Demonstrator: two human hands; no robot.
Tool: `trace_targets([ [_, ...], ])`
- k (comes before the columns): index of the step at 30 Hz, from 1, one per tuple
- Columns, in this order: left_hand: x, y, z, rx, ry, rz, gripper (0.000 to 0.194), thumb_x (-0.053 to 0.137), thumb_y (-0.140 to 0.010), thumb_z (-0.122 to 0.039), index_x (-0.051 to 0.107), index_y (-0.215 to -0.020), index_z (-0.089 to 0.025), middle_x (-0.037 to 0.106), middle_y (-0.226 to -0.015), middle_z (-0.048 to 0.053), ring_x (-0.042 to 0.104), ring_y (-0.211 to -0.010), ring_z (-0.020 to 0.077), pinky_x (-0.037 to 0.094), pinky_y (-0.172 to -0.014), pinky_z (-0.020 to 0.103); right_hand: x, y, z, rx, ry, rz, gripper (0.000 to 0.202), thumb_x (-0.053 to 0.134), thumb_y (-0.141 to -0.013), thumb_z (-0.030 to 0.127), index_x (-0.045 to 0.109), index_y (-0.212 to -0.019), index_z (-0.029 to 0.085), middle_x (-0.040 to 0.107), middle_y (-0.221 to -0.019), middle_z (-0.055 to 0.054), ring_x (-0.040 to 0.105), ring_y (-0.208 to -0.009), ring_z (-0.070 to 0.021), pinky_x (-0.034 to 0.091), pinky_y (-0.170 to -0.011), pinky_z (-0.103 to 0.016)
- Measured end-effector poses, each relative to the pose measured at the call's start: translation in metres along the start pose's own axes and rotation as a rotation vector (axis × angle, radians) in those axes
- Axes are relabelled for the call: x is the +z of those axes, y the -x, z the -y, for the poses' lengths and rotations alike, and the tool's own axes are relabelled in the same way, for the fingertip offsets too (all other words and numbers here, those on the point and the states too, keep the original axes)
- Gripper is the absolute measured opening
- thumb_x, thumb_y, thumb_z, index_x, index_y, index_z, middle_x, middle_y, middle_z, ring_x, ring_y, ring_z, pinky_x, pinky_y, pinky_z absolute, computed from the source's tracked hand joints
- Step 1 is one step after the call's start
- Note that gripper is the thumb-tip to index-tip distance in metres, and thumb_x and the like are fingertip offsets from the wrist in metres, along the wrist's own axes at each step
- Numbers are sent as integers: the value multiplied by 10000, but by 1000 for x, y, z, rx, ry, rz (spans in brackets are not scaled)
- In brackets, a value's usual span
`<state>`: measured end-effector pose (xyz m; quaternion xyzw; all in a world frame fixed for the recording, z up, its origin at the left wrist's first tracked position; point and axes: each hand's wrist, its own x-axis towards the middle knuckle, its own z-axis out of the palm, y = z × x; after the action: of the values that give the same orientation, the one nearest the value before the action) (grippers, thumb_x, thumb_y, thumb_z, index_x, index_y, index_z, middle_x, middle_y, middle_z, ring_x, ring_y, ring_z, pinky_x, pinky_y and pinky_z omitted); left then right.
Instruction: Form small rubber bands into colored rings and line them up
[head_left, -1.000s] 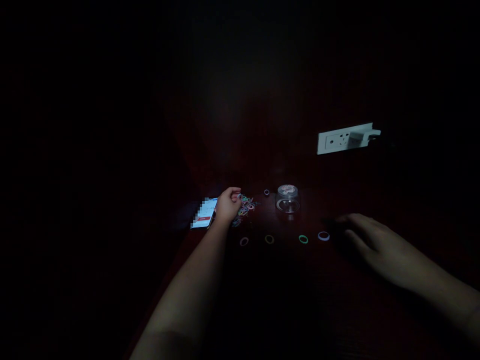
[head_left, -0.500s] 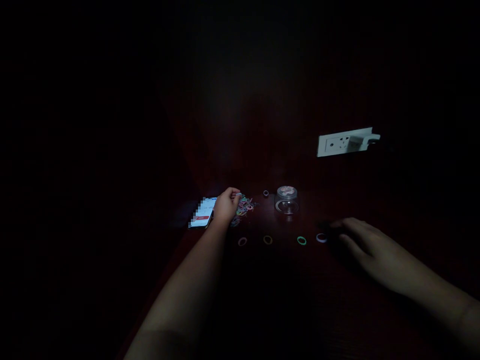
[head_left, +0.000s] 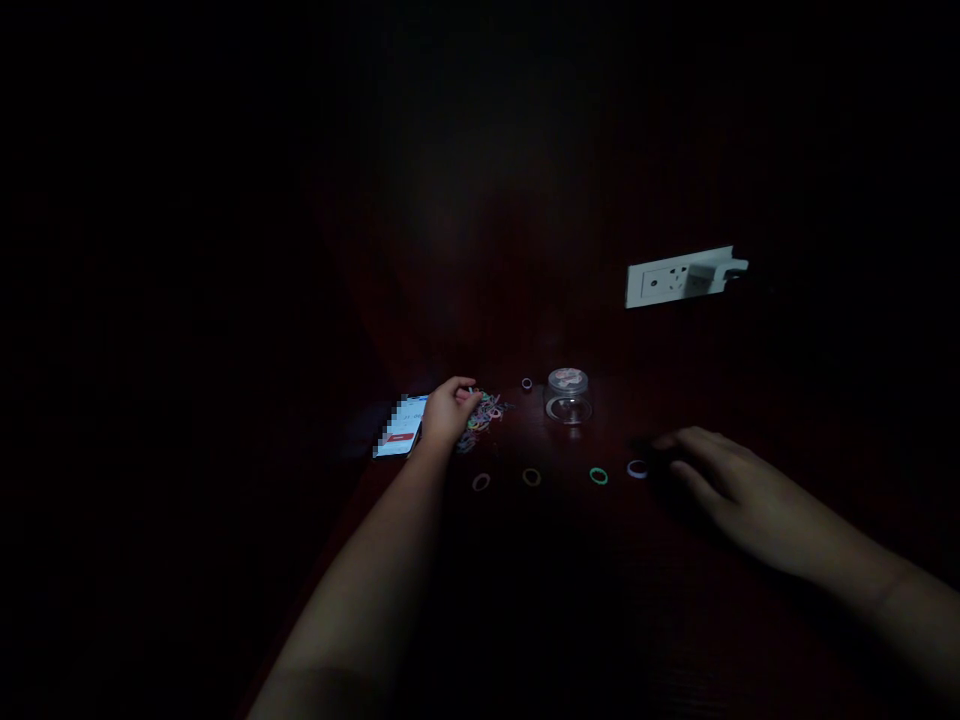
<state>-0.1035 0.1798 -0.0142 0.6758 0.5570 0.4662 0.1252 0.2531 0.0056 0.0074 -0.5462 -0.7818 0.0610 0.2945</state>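
Your left hand [head_left: 448,412] is at the edge of the pile of small coloured bands [head_left: 486,412], palm side turned toward it; its fingers are curled in, with the thumb close to them – whether a band is pinched between the tips, you cannot tell from this view. Your left forearm runs forward from the bottom of the view, nearly straight at the wrist; this pose presumably lets the fingertips work at the pile from the side.

Your right hand [head_left: 739,490] is low over the dark table [head_left: 570,560], palm down; its fingers are loosely bent and parted from the thumb, with nothing visible between them; the foremost tips are lost in shadow. It is just beside the lavender band [head_left: 637,475], the right end of a row of four; the green band [head_left: 600,484], the yellowish band [head_left: 532,486] and the pinkish band [head_left: 475,487] lie to its left. The row is likely spaced out – each band flat and apart from the next – so that every colour reads separately.

The clear jar [head_left: 568,400] stands upright behind the row, lid on, probably set back to leave the hands room; a small dark ring [head_left: 526,389] is to its left; the phone [head_left: 400,432] lies beside your left hand, its lit screen facing up, perhaps for easy viewing.
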Motion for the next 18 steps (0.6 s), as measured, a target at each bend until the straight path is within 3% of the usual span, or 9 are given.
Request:
trace_targets([
  [13, -1, 6, -9, 68, 116, -179, 222, 619, -843, -328, 691, -970, -160, 721, -859, 52, 674, -780, 162, 535, -722, 266, 1, 1, -5, 3, -14, 0, 265, 452, -906, 337, 633, -1053, 212, 683, -1073, -104, 647, -994, -282, 524, -900, -463],
  [18, 1, 28, -27, 90, 139, -196, 266, 572, -885, -341, 702, -1044, -172, 731, -934, 71, 686, -825, 175, 551, -760, 295, -8, 2, -21, 164, -110, -103, 276, 423, -873, 243, 612, -1067, 190, 687, -1086, -119, 665, -991, -278, 541, -872, -439],
])
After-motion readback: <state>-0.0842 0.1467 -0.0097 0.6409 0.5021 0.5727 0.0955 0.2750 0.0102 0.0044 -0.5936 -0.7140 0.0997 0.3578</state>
